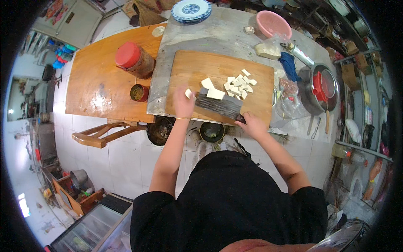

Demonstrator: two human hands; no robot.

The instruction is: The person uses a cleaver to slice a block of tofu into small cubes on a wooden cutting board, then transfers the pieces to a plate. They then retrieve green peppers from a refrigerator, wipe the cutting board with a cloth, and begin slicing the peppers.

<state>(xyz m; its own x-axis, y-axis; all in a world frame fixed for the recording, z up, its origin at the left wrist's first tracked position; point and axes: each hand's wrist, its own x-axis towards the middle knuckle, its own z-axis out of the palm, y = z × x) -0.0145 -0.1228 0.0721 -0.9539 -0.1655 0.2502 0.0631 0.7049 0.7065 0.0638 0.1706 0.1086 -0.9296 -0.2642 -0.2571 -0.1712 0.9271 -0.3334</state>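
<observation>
My right hand (252,125) grips the dark handle of a cleaver (218,105), whose broad blade lies nearly flat over the front of a wooden cutting board (189,69). White tofu-like slabs (215,94) rest on or against the far edge of the blade. My left hand (184,102), slightly blurred, holds a small white piece (188,93) at the blade's left end. Behind the cleaver, to the right on the board, lies a pile of cut white pieces (240,84).
Left of the board stand a red-lidded jar (135,60) and an open tin (139,93). Patterned plates (191,11) and a pink basket (274,24) sit at the back. Plastic bags (288,91), a blue cloth (289,66) and a metal pan (324,88) are on the right.
</observation>
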